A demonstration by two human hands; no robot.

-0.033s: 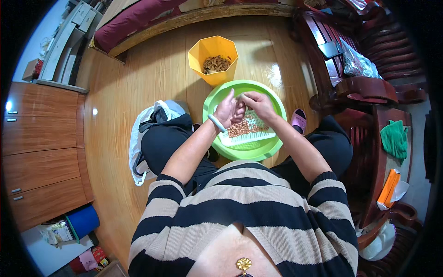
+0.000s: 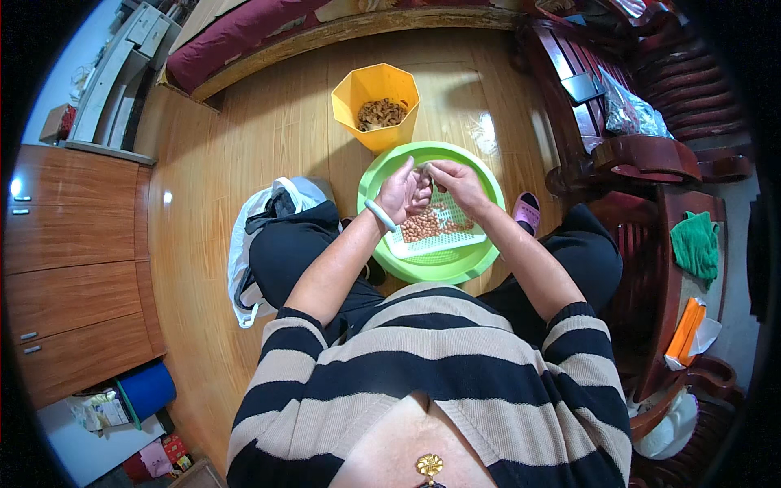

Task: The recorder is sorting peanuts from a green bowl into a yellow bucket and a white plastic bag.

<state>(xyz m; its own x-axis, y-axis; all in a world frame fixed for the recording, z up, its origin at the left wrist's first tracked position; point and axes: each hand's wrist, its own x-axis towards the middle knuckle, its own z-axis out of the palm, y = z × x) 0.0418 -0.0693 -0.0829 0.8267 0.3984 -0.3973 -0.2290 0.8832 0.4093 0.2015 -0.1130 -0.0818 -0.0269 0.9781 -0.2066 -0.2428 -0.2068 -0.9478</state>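
Observation:
My left hand [image 2: 401, 193] hangs over the green basin [image 2: 373, 172], palm turned up, thumb raised and fingers curled in. Close against its fingertips, my right hand [image 2: 457, 184] pinches with thumb and fingers. A small pale bit shows between the two hands, too small to name. Whatever lies inside the curled left fingers is hidden. Below the hands, a white slotted basket [image 2: 439, 244] rests in the basin. Reddish-brown kernels that look like shelled peanuts [image 2: 421, 227] are spread in it, partly covered by my hands.
Just beyond the basin stands a yellow bin [image 2: 350, 102] with brown shells [image 2: 382, 112] in it. A white plastic bag [image 2: 244, 268] sits by my left knee. Dark wooden chairs [image 2: 643, 163] are at the right, brown cabinets [image 2: 77, 211] at the left. A pink slipper [image 2: 528, 213] is beside the basin.
The fingers of my right hand have shifted very slightly at the left fingertips. Everything else stays as it was.

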